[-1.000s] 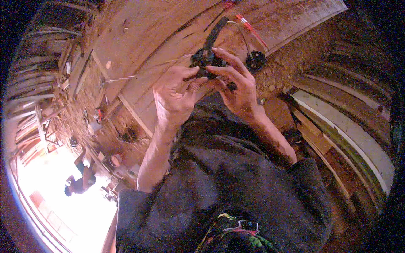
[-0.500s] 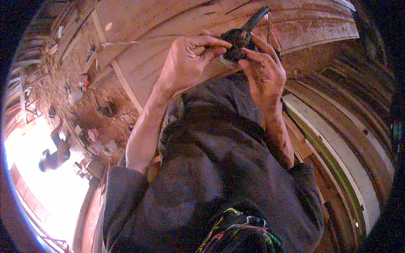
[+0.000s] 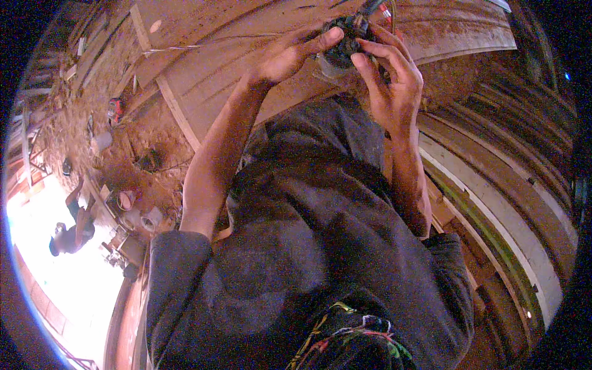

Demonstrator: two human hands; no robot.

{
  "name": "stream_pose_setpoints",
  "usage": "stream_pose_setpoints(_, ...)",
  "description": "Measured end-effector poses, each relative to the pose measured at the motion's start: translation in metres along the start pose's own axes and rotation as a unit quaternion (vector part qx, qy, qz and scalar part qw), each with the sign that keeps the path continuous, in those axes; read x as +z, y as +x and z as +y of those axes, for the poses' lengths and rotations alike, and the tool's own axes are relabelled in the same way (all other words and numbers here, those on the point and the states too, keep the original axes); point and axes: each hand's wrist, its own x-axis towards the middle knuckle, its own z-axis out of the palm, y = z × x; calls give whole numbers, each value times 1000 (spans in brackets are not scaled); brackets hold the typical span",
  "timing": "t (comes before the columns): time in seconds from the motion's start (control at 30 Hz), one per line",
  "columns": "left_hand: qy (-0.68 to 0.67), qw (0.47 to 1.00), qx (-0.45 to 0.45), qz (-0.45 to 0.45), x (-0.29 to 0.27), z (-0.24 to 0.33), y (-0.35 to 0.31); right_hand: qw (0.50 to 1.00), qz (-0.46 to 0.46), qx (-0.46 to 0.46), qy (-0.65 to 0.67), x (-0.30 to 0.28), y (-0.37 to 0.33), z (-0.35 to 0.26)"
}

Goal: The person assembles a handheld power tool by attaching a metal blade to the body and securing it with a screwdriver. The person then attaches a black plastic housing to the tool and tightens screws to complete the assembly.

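At the top of the view, over a brown board (image 3: 246, 37), I hold a dark tool (image 3: 343, 54) with a rounded head and a thick handle that runs up past the picture's edge. Its exact kind is too dark to tell. My left hand (image 3: 290, 58) grips the head from the left, thumb laid on top and the other fingers mostly hidden beneath. On the right side, my right hand (image 3: 398, 86) closes on it with bent fingers and thumb. A pale rounded part shows below the dark head.
Long planks and beams (image 3: 487, 203) lie along the right. At left, rough ground holds a red object (image 3: 115, 110), a pale container (image 3: 100, 142) and several buckets (image 3: 151, 218). Another person (image 3: 74, 231) is farther off in the bright opening. A wooden strip (image 3: 176, 111) crosses beside the board.
My left hand has gone from pinching the tool's side with fingertips to wrapping it, thumb on top. The tool and both hands sit slightly higher in view. The distant person's pose has shifted.
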Motion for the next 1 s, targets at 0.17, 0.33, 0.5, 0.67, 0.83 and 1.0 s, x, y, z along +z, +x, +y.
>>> stream_pose_setpoints(0.17, -143, 988, 22, -44, 17, -1, 4, 1000, 0, -13, -10, -4, 5, 0)
stream_pose_setpoints(0.33, -203, 977, 0, -64, 11, -23, 17, 999, 0, -27, -33, -8, 6, 1)
stream_pose_setpoints(0.5, -201, 979, 21, -40, 14, -38, 25, 1000, -11, 8, -23, -11, 6, 4)
stream_pose_setpoints(0.67, -195, 979, 17, -49, 8, -49, 31, 999, -7, 46, 25, -7, 8, 4)
stream_pose_setpoints(0.83, -204, 977, 36, -53, 9, -43, 29, 999, -25, -17, 11, -3, 16, 24)
stream_pose_setpoints(1.0, -163, 984, 44, -50, 4, -48, 31, 998, -61, -9, -16, -4, 25, 20)
